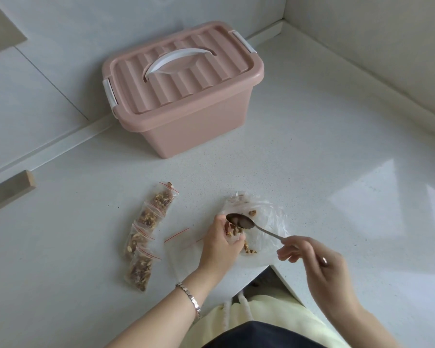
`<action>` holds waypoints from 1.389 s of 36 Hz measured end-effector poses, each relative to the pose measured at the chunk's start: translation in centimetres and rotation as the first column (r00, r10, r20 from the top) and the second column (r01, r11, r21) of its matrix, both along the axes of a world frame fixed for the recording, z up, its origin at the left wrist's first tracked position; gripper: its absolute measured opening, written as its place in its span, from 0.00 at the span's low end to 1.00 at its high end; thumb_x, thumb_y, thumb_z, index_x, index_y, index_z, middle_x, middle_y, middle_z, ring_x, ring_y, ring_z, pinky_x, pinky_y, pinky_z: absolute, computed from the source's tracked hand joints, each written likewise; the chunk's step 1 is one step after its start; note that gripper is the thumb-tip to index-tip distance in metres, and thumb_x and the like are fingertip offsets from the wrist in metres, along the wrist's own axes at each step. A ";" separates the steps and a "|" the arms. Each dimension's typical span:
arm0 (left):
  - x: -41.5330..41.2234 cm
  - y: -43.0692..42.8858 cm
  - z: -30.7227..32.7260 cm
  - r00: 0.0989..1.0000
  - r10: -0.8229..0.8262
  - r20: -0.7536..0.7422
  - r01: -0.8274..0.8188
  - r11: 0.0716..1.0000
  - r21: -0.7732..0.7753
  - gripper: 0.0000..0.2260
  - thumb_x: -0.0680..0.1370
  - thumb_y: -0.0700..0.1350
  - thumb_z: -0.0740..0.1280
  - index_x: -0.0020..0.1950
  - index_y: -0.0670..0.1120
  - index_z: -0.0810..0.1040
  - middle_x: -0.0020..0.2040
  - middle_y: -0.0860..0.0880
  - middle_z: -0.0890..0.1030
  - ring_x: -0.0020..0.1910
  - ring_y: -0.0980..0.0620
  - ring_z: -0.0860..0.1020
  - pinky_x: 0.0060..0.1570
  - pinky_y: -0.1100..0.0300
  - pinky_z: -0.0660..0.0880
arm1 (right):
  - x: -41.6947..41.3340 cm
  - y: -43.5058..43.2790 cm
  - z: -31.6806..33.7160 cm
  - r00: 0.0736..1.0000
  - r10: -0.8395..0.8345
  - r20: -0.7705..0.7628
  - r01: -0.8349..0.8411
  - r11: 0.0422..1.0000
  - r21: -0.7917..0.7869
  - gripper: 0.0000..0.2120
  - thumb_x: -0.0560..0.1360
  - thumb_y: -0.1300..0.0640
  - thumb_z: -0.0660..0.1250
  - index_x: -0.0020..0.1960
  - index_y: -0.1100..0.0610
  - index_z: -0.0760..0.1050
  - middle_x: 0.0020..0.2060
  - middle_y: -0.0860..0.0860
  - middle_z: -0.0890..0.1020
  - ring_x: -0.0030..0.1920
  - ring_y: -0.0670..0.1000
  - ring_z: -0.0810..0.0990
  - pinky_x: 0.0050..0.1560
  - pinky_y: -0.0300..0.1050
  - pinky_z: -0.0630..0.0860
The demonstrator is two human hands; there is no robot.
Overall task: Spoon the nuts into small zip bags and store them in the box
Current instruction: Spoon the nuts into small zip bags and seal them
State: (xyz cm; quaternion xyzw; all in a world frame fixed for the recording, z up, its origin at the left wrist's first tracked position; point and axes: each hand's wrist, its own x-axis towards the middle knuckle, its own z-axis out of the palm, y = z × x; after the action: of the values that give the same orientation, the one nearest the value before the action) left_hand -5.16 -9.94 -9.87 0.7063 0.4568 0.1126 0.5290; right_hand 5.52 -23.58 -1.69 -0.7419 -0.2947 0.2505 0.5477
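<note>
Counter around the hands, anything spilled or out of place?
A few nuts lie loose beside the left hand, outside the small zip bag it holds. They seem to rest on the big clear bag, not the bare counter. Nothing else stands out.

We can read no text, label, brand or number anywhere, neither on the box (186,121) beyond our fingers (290,251) nor on the filled bags (146,229) left of them.
</note>
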 end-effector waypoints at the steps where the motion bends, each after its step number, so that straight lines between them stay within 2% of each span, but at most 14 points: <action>1: -0.1 0.0 0.0 1.000 0.000 -0.001 0.000 1.000 0.000 0.12 0.73 0.44 0.70 0.50 0.49 0.68 0.48 0.50 0.75 0.49 0.52 0.76 0.48 0.63 0.74 | -0.1 -0.1 0.0 0.998 0.022 0.055 -0.021 1.000 -0.008 0.14 0.74 0.36 0.56 0.46 0.39 0.78 0.34 0.41 0.83 0.37 0.42 0.81 0.39 0.29 0.73; 5: -0.3 0.1 -0.1 1.000 -0.010 0.018 0.009 1.000 0.024 0.12 0.73 0.42 0.70 0.49 0.48 0.68 0.49 0.54 0.73 0.51 0.56 0.73 0.47 0.70 0.72 | -0.1 -0.3 0.3 0.993 0.018 0.120 -0.018 1.000 -0.002 0.16 0.74 0.33 0.53 0.47 0.35 0.77 0.37 0.38 0.82 0.40 0.40 0.81 0.41 0.28 0.73; 8: -0.4 0.1 0.1 1.000 0.010 0.028 -0.010 1.000 0.000 0.11 0.73 0.42 0.69 0.50 0.47 0.69 0.50 0.56 0.73 0.53 0.60 0.72 0.45 0.77 0.69 | 0.2 -0.6 0.1 0.993 -0.062 0.101 0.063 0.998 0.001 0.16 0.75 0.35 0.54 0.45 0.41 0.78 0.35 0.40 0.82 0.38 0.42 0.81 0.39 0.28 0.73; 10: -0.5 0.0 0.2 0.999 0.023 0.038 -0.022 1.000 -0.014 0.11 0.74 0.42 0.69 0.50 0.49 0.68 0.50 0.54 0.74 0.52 0.60 0.73 0.43 0.78 0.69 | 0.6 -0.8 -0.6 0.992 -0.110 0.058 0.112 0.993 -0.046 0.13 0.77 0.46 0.59 0.39 0.48 0.78 0.34 0.43 0.82 0.36 0.43 0.80 0.38 0.30 0.74; 13: -0.6 0.0 0.2 0.998 0.036 0.049 -0.035 0.999 -0.023 0.12 0.73 0.41 0.70 0.49 0.50 0.68 0.49 0.52 0.75 0.52 0.58 0.74 0.41 0.78 0.70 | 1.1 -0.8 -2.0 0.989 -0.151 0.009 0.150 0.975 -0.165 0.14 0.78 0.60 0.59 0.39 0.50 0.78 0.34 0.45 0.83 0.35 0.43 0.80 0.37 0.30 0.74; 23: -0.3 0.1 0.3 0.999 0.025 0.030 -0.024 1.000 -0.016 0.13 0.74 0.41 0.69 0.51 0.49 0.67 0.47 0.57 0.74 0.48 0.64 0.73 0.41 0.79 0.68 | 0.7 0.3 -4.9 0.956 -0.222 -0.189 0.176 0.956 -0.233 0.15 0.79 0.56 0.55 0.42 0.55 0.78 0.32 0.50 0.83 0.34 0.48 0.82 0.36 0.35 0.77; 26: -0.2 0.1 0.4 0.999 0.032 0.025 -0.032 0.999 0.001 0.14 0.73 0.41 0.70 0.50 0.51 0.66 0.46 0.59 0.74 0.47 0.64 0.73 0.40 0.80 0.67 | 0.9 0.5 -5.0 0.888 -0.300 -0.348 0.224 0.944 -0.241 0.17 0.80 0.53 0.54 0.44 0.61 0.78 0.30 0.56 0.83 0.33 0.53 0.82 0.35 0.39 0.78; 30: -0.1 0.2 0.4 0.999 0.034 0.011 -0.034 0.999 -0.011 0.14 0.73 0.41 0.70 0.48 0.53 0.66 0.46 0.59 0.74 0.47 0.65 0.73 0.40 0.80 0.68 | 1.6 -0.1 -5.2 0.721 -0.414 -0.556 0.300 0.909 -0.289 0.19 0.81 0.51 0.53 0.46 0.62 0.77 0.31 0.58 0.82 0.33 0.54 0.82 0.40 0.44 0.77; 33: -0.1 0.3 0.3 1.000 0.025 -0.006 -0.025 1.000 -0.004 0.13 0.74 0.42 0.69 0.51 0.50 0.66 0.48 0.57 0.74 0.46 0.63 0.74 0.39 0.79 0.69 | 2.1 -1.0 -5.1 0.630 -0.431 -0.646 0.320 0.902 -0.290 0.20 0.81 0.49 0.52 0.48 0.62 0.76 0.30 0.56 0.82 0.32 0.51 0.82 0.40 0.43 0.75; 36: 0.0 0.3 0.3 1.000 0.008 -0.024 -0.008 1.000 0.001 0.14 0.74 0.42 0.69 0.52 0.51 0.66 0.50 0.55 0.74 0.46 0.59 0.76 0.36 0.77 0.69 | 2.2 -1.6 -4.9 0.597 -0.412 -0.688 0.321 0.909 -0.266 0.20 0.81 0.49 0.52 0.48 0.62 0.75 0.28 0.54 0.82 0.30 0.49 0.82 0.40 0.43 0.74; 39: 0.2 0.3 0.1 0.998 -0.010 -0.058 0.012 0.999 0.032 0.15 0.73 0.43 0.70 0.51 0.52 0.65 0.50 0.54 0.74 0.49 0.54 0.75 0.36 0.77 0.68 | 2.3 -1.9 -4.1 0.639 -0.381 -0.668 0.306 0.923 -0.234 0.20 0.81 0.49 0.51 0.48 0.62 0.76 0.28 0.55 0.82 0.31 0.50 0.82 0.39 0.41 0.76; 43: 0.3 0.3 -0.2 0.996 -0.037 -0.083 0.040 0.998 0.040 0.15 0.73 0.44 0.70 0.51 0.52 0.65 0.51 0.52 0.75 0.52 0.52 0.76 0.42 0.71 0.70 | 1.9 -1.6 -2.3 0.773 -0.308 -0.555 0.264 0.951 -0.160 0.20 0.81 0.51 0.51 0.46 0.63 0.76 0.30 0.56 0.82 0.32 0.53 0.82 0.33 0.37 0.78; 46: 0.3 0.3 0.1 0.991 -0.069 -0.114 0.072 0.997 0.021 0.14 0.74 0.45 0.69 0.53 0.51 0.65 0.51 0.53 0.72 0.53 0.51 0.74 0.47 0.63 0.72 | 1.2 -0.8 -0.8 0.887 -0.227 -0.402 0.213 0.974 -0.080 0.20 0.78 0.50 0.53 0.43 0.62 0.78 0.31 0.58 0.83 0.33 0.56 0.82 0.33 0.37 0.77; 50: 0.3 0.2 0.4 0.987 -0.087 -0.134 0.097 0.993 0.069 0.14 0.74 0.44 0.68 0.56 0.45 0.67 0.51 0.51 0.73 0.52 0.52 0.72 0.50 0.63 0.70 | 0.1 0.1 0.1 0.992 -0.059 -0.111 0.052 0.996 -0.065 0.19 0.72 0.40 0.57 0.40 0.50 0.80 0.33 0.50 0.84 0.34 0.48 0.82 0.37 0.36 0.76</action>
State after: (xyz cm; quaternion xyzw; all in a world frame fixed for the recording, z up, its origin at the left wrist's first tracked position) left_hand -4.84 -9.71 -9.50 0.7521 0.4525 0.0589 0.4756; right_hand 5.57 -23.52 -1.57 -0.7512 -0.2345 0.2856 0.5469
